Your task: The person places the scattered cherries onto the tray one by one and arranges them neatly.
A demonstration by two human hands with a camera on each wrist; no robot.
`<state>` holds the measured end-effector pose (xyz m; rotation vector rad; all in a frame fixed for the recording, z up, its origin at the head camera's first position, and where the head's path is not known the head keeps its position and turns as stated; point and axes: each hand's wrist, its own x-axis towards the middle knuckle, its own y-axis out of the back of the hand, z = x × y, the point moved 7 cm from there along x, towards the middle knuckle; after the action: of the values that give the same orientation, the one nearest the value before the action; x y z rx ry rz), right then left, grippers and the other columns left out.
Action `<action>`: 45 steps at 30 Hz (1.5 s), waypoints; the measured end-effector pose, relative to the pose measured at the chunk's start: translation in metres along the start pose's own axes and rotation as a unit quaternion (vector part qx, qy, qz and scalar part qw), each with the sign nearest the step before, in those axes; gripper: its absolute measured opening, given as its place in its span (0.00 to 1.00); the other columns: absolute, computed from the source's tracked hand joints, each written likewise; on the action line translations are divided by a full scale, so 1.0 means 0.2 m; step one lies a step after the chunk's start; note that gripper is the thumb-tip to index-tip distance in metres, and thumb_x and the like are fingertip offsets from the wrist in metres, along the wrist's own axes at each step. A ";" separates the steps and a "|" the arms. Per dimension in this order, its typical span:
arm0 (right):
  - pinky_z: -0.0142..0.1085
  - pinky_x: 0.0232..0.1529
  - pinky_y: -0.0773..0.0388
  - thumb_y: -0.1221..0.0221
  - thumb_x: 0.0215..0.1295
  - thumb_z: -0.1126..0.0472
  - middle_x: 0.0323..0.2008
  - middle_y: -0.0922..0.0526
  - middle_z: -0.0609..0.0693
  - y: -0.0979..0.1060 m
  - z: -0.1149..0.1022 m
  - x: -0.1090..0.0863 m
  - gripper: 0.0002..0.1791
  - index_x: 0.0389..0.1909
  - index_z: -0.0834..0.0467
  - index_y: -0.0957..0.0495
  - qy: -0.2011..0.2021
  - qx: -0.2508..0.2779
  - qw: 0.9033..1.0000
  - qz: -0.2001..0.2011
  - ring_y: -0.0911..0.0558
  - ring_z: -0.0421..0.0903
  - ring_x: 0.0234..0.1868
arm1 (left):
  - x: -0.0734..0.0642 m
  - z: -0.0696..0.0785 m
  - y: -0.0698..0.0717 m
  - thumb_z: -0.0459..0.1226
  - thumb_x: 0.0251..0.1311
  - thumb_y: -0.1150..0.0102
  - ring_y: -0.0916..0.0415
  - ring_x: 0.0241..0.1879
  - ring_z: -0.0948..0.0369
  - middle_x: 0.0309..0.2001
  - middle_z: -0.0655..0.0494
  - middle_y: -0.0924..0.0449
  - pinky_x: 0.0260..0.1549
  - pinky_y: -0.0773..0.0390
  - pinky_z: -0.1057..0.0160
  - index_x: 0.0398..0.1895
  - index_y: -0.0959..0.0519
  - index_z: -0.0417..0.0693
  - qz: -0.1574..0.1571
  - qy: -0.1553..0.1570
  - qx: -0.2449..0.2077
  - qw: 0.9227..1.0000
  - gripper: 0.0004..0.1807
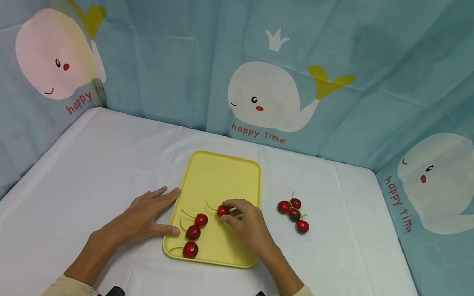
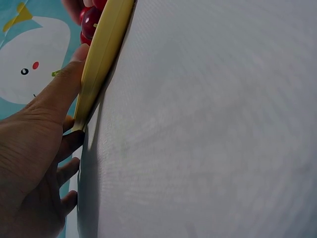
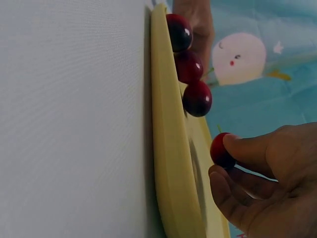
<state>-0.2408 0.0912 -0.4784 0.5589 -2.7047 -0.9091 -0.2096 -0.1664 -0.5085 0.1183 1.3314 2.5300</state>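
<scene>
The right hand [image 1: 248, 225] pinches a round, glossy dark-red cherry [image 1: 222, 211] between thumb and fingertips, the gap closed down to the fruit's width, its thin green stem pointing away to the left. The grip is over a shallow, rectangular yellow tray [image 1: 224, 177] with rounded corners and a raised rim; the tray's floor runs on beyond the grip to the far edge, and the right rim passes beneath the hand. Nearer the person and left of the grip, three red cherries [image 1: 193, 232] form a row, the last close to the near rim. The left hand [image 1: 139, 218], fingers extended and thumb spread, touches the left rim. Right of the grip, outside the tray, four loose red cherries [image 1: 293, 215] sit clustered. White cloth [image 1: 336, 288] spreads around everything, ending beyond at a blue whale-printed curtain [image 1: 162, 63].
</scene>
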 end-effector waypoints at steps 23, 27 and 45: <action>0.36 0.50 0.14 0.31 0.71 0.64 0.51 0.11 0.51 -0.10 -0.07 0.10 0.16 0.57 0.59 0.15 -0.008 -0.024 0.999 -0.031 0.13 0.47 0.49 | 0.00 -0.01 0.00 0.66 0.55 0.27 0.51 0.83 0.41 0.83 0.49 0.40 0.78 0.54 0.29 0.85 0.41 0.52 -0.003 -0.001 -0.001 1.000 0.60; 0.36 0.50 0.14 0.31 0.71 0.64 0.51 0.11 0.51 -0.12 -0.07 0.12 0.16 0.57 0.59 0.15 -0.009 -0.028 0.999 -0.035 0.13 0.48 0.49 | 0.00 -0.01 0.00 0.66 0.55 0.27 0.51 0.83 0.41 0.83 0.49 0.40 0.78 0.55 0.29 0.85 0.41 0.52 -0.004 0.000 -0.001 1.000 0.60; 0.37 0.51 0.15 0.32 0.72 0.63 0.51 0.11 0.51 -0.16 -0.07 0.15 0.17 0.60 0.59 0.15 -0.002 -0.038 0.998 -0.050 0.13 0.46 0.50 | 0.00 -0.02 -0.01 0.66 0.54 0.27 0.52 0.84 0.41 0.83 0.49 0.39 0.77 0.54 0.27 0.85 0.42 0.54 -0.002 0.006 -0.002 1.000 0.60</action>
<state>-0.2536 0.0472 -0.4838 0.6824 -2.6536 -1.0353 -0.2099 -0.1688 -0.5123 0.0998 1.3312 2.5337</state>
